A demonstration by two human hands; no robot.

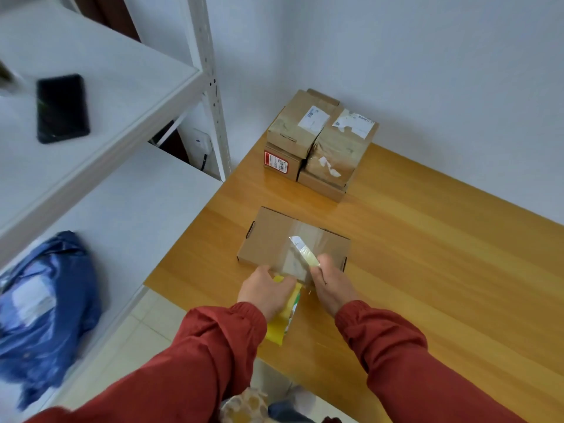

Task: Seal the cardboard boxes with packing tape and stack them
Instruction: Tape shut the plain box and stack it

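Observation:
A flat cardboard box (268, 236) lies on the wooden table (427, 270) near its left front corner, with a strip of clear tape (300, 242) across its top. My left hand (264, 290) grips a yellow tape roll (283, 319) just in front of the box. My right hand (331, 285) holds a yellow-handled knife (303, 250) whose blade lies over the tape. A stack of taped cardboard boxes (320, 141) stands at the far left corner of the table against the wall.
A white metal shelf unit (122, 96) stands to the left, with a black phone (62, 108) on its upper board. A blue plastic bag (45, 300) lies on the lower board. The right part of the table is bare wood.

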